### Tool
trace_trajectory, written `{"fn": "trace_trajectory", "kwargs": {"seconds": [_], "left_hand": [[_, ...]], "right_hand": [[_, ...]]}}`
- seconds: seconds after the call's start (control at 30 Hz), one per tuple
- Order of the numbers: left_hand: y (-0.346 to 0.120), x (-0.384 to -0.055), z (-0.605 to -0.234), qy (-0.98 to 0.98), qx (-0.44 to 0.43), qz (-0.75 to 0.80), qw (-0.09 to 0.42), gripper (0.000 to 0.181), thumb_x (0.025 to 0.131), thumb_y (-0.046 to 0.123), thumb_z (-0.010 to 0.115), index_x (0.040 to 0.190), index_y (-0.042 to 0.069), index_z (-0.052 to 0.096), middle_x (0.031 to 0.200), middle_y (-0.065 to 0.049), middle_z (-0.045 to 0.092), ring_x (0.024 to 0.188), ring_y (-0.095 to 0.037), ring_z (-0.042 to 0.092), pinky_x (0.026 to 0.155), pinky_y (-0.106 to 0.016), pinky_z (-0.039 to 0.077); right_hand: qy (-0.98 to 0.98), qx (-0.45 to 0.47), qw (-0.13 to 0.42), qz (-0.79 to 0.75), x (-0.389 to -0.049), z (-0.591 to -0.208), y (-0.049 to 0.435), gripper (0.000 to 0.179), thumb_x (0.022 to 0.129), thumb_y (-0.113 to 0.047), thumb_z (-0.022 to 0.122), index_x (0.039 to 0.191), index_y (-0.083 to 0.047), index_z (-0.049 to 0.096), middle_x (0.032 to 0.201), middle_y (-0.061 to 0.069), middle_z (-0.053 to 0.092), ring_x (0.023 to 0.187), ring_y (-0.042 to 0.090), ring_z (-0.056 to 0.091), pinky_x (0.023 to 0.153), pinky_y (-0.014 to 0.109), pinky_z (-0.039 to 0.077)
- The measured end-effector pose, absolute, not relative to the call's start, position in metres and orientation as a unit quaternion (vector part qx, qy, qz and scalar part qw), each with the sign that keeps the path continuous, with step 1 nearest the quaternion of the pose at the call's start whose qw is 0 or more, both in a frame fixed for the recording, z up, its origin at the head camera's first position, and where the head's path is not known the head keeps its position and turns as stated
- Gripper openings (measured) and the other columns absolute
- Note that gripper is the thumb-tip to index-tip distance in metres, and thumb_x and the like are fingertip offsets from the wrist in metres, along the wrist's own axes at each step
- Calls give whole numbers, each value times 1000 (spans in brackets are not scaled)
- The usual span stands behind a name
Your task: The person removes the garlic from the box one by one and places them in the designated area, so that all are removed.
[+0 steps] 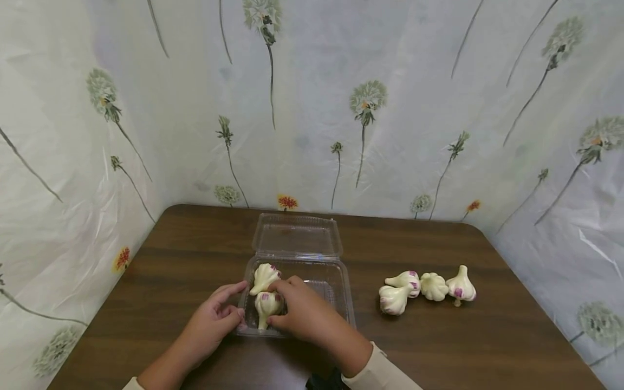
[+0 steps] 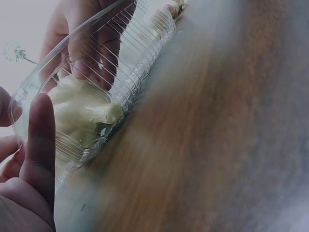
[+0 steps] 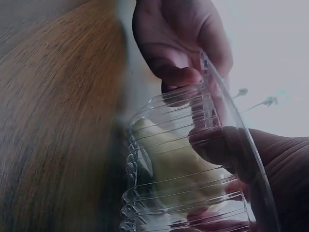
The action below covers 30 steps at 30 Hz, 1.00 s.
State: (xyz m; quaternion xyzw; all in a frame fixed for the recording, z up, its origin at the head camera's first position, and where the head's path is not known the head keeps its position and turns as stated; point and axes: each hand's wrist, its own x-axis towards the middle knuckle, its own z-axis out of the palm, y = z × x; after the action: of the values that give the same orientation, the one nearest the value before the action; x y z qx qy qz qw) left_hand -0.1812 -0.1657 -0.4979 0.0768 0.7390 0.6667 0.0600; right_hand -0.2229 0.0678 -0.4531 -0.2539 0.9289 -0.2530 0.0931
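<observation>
A clear plastic clamshell container (image 1: 348, 295) stands on the table with its lid (image 1: 297, 238) folded back. Inside, at its left end, are two garlic bulbs with purple patches: a far one (image 1: 265, 277) and a near one (image 1: 268, 305), whose stem points toward me. My right hand (image 1: 307, 311) reaches into the container and holds the near bulb between thumb and fingers. Curled fingers of my left hand (image 1: 209, 319) hold the container's left side. The left wrist view shows a bulb (image 2: 79, 108) through the ribbed wall; the right wrist view shows one (image 3: 174, 159) too.
Several more garlic bulbs (image 1: 434, 286) lie in a cluster on the brown wooden table (image 1: 414, 346), right of the container. A sheet with dandelion prints (image 1: 312, 162) hangs behind the table and at both sides. Something black (image 1: 324, 382) shows beside the right sleeve.
</observation>
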Motion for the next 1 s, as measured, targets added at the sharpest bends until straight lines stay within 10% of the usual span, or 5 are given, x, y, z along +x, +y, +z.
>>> {"fn": "trace_trajectory", "kwargs": {"seconds": [1.0], "left_hand": [[-165, -182, -498, 735, 76, 671, 66, 58, 100, -2, 63, 155, 3, 47, 153, -17, 42, 80, -11, 67, 73, -23, 60]], "right_hand": [[928, -251, 91, -261, -226, -454, 68, 38, 86, -34, 86, 112, -20, 62, 95, -10, 59, 80, 8, 54, 68, 26, 47]]}}
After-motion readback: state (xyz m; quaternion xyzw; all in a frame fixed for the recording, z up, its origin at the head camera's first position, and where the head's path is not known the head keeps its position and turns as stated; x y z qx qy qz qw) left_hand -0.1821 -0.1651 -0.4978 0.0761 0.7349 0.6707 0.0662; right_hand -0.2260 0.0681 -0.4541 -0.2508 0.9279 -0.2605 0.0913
